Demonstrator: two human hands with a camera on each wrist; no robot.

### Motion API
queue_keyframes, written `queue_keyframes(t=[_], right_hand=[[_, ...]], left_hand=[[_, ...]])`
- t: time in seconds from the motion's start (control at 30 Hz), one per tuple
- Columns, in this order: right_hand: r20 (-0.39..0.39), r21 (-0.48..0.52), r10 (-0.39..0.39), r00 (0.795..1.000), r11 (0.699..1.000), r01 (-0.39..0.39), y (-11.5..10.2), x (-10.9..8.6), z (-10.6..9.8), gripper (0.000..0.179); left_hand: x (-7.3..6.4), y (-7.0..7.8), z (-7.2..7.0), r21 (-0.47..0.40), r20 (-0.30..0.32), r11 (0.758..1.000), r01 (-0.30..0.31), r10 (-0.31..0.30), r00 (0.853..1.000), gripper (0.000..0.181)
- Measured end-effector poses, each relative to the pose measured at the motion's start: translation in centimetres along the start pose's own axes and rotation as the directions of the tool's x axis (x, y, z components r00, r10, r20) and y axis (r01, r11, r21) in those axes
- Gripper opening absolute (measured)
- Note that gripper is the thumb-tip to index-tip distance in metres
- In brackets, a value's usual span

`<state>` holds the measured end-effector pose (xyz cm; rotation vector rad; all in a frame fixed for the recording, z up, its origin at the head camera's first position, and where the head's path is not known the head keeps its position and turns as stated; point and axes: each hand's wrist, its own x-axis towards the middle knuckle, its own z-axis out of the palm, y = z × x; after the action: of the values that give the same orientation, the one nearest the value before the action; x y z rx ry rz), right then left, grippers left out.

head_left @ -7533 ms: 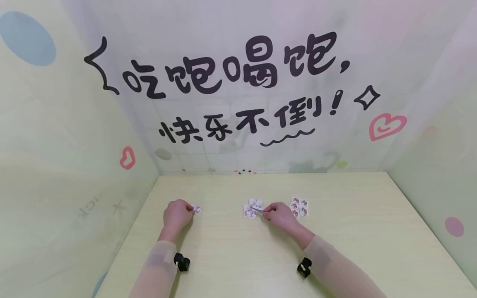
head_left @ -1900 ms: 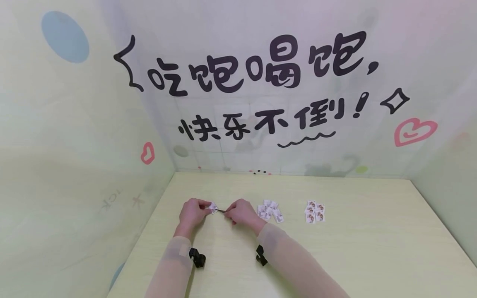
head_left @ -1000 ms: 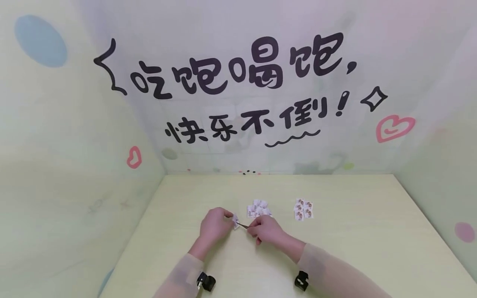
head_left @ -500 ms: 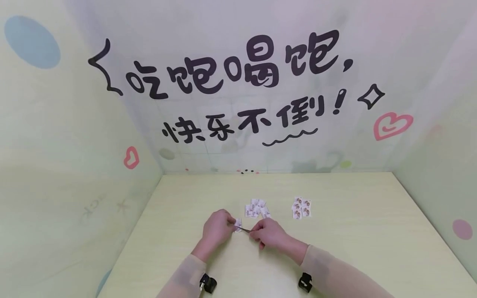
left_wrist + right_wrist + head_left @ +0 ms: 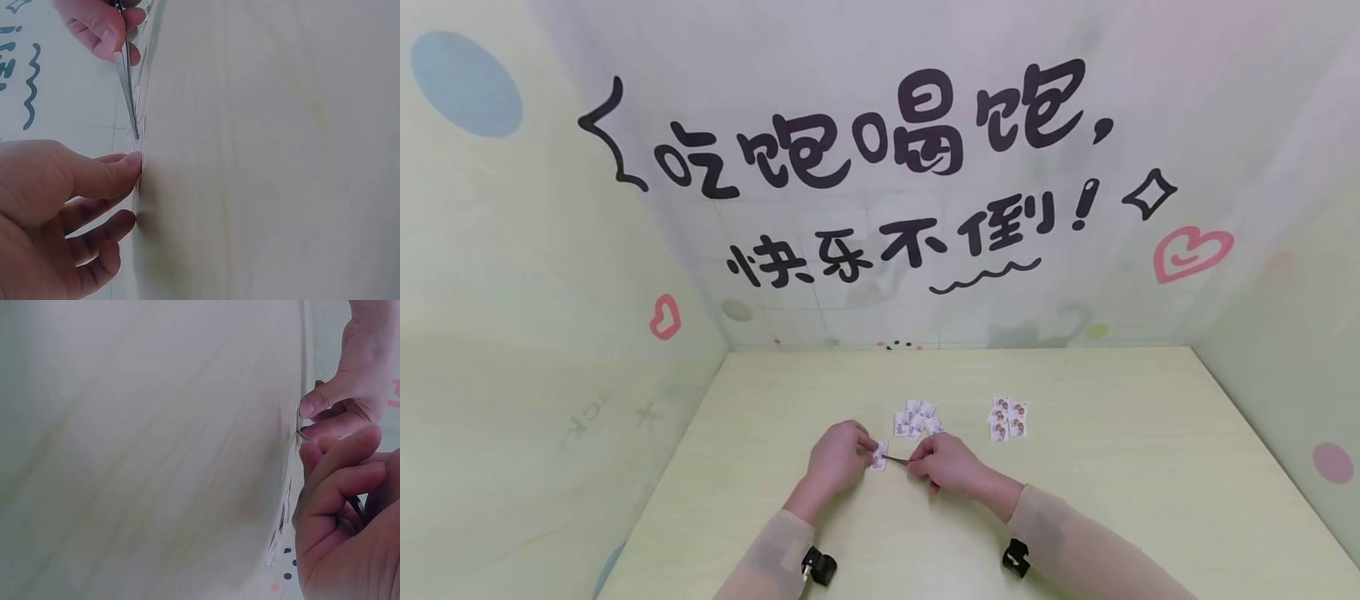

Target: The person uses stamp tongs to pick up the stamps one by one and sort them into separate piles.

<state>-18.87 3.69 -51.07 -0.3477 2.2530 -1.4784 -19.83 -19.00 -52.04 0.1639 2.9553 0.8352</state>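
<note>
In the head view my left hand is on the near side of the middle pile, thumb and index finger at the edge of a small white printed square. The left wrist view shows that thumb pinching the thin piece against the forefinger, close over the table, other fingers curled beneath. My right hand grips metal tweezers from the right, their tips at the square's free part, just beyond the left thumb. In the right wrist view the right fingers hide most of the tweezers.
Just behind the hands lies a loose, overlapping pile of similar white squares. Further right, several squares with brown pictures lie in two columns. The pale wooden table meets printed walls at the back and sides.
Both hands came together at the left, then shifted right and nearer with the square. Over the last half second the tweezers' tips slid slightly right; the piles stay put.
</note>
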Motion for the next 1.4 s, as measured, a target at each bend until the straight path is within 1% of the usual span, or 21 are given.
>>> queue_keyframes(t=[0.13,0.27,0.4,0.5,0.6,0.73,0.9,1.03,1.17,1.4], right_hand=[[-0.005,0.034,0.005,1.0,0.999,-0.005,0.1,-0.2,0.1,0.006],[-0.019,0.074,0.011,1.0,0.997,-0.009,0.6,-0.4,-0.1,0.006],[-0.04,0.105,0.022,0.999,0.994,-0.018,1.0,-0.8,-1.0,0.008],[-0.055,0.113,0.035,0.998,0.993,-0.029,1.1,-1.2,-1.9,0.009],[-0.072,0.111,0.044,0.996,0.993,-0.036,1.4,-1.6,-2.7,0.01],[-0.097,0.12,0.07,0.993,0.991,-0.058,1.8,-2.1,-3.5,0.01],[-0.114,0.127,0.09,0.989,0.989,-0.076,2.1,-2.3,-3.9,0.009],[-0.119,0.131,0.093,0.989,0.988,-0.078,2.1,-2.4,-4.0,0.008],[-0.119,0.134,0.098,0.988,0.988,-0.082,2.0,-2.4,-3.9,0.008],[-0.114,0.118,0.101,0.988,0.989,-0.087,1.6,-2.9,-4.0,0.011]], left_hand=[[-0.1,-0.1,-0.1,-0.031,0.001,1.0,0.006,-0.006,1.0,0.018],[-0.2,0.1,0.0,-0.072,-0.006,0.997,0.001,-0.001,1.0,0.02],[-0.2,0.9,-0.1,-0.132,-0.047,0.991,-0.015,0.009,0.999,0.017],[-0.1,1.5,-0.1,-0.159,-0.092,0.986,-0.04,0.026,0.995,0.016],[0.0,2.1,-0.1,-0.178,-0.116,0.982,-0.062,0.042,0.992,0.015],[0.0,2.6,-0.1,-0.201,-0.119,0.978,-0.061,0.038,0.992,0.013],[-0.1,2.9,-0.1,-0.207,-0.119,0.976,-0.06,0.035,0.992,0.012],[-0.1,3.0,-0.1,-0.219,-0.118,0.974,-0.064,0.039,0.992,0.01],[-0.1,3.1,0.0,-0.229,-0.114,0.972,-0.056,0.031,0.993,0.009],[-0.1,3.2,-0.1,-0.227,-0.119,0.973,-0.053,0.027,0.993,0.008]])
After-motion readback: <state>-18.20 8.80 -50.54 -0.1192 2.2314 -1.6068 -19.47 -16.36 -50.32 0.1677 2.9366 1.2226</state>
